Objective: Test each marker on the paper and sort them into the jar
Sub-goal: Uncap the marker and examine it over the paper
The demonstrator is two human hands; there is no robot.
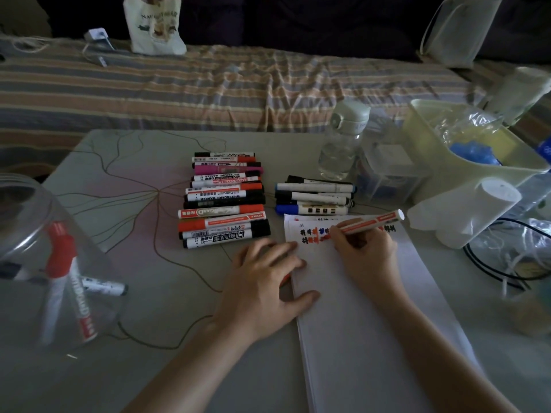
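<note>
Right hand [365, 251]: fingers pinch a red marker [369, 223], tip on the paper [366, 308] among coloured test marks. Left hand [265, 275]: fingers spread flat, pressing the paper's 9 o'clock edge. Marker pile [224, 201] at 11 o'clock; jar [38, 263], markers inside, at 9 o'clock.

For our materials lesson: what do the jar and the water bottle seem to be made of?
Jar: clear, glossy, probably plastic, maybe glass; the markers inside show through its wall. Water bottle: clear body, likely plastic, the table showing through it, with a pale matte cap that looks like plastic.
</note>
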